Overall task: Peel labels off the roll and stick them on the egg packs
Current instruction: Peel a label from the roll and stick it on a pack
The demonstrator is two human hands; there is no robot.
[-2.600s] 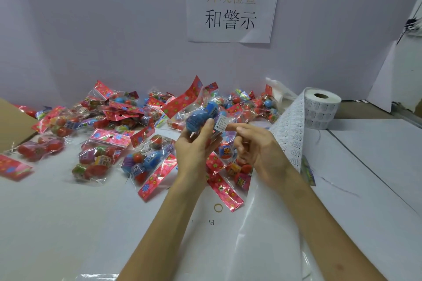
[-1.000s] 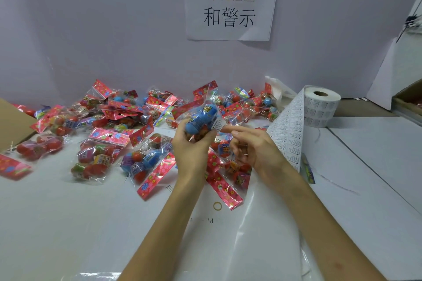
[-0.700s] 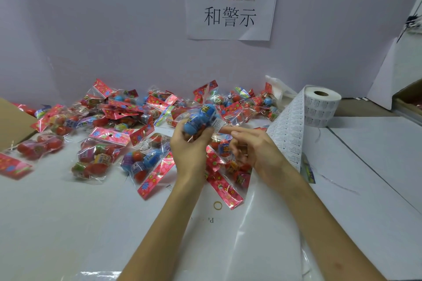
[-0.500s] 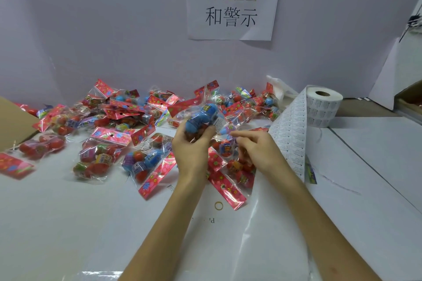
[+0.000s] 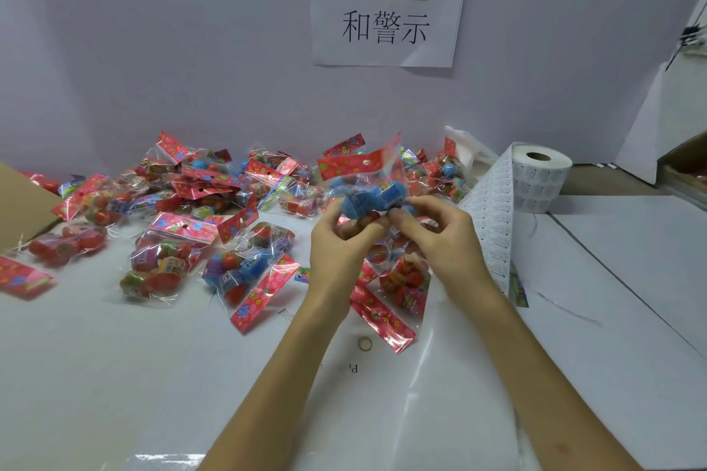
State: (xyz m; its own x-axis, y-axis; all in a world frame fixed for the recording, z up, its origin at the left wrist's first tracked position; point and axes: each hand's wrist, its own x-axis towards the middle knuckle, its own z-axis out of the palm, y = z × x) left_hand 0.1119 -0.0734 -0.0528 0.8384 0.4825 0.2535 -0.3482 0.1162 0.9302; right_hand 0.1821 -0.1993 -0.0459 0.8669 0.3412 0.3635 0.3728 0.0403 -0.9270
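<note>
My left hand point(image 5: 336, 241) grips a clear egg pack point(image 5: 367, 191) with blue eggs and a red flowered header, held up above the table's middle. My right hand point(image 5: 440, 237) pinches the same pack from the right, its fingertips at the pack's lower edge. The white label that was stuck on is hidden by the fingers. The label roll point(image 5: 539, 180) stands at the back right, and its strip of labels point(image 5: 493, 226) hangs down toward my right wrist.
Several egg packs point(image 5: 183, 210) lie heaped across the back and left of the white table point(image 5: 95, 375). One pack point(image 5: 401, 279) lies under my hands. A cardboard flap point(image 5: 19, 203) is at the far left. A rubber band point(image 5: 364, 343) lies near my left forearm.
The white label my right hand held went onto the pack. The pack has turned so its red header now points up and left, and both hands have closed in on it.
</note>
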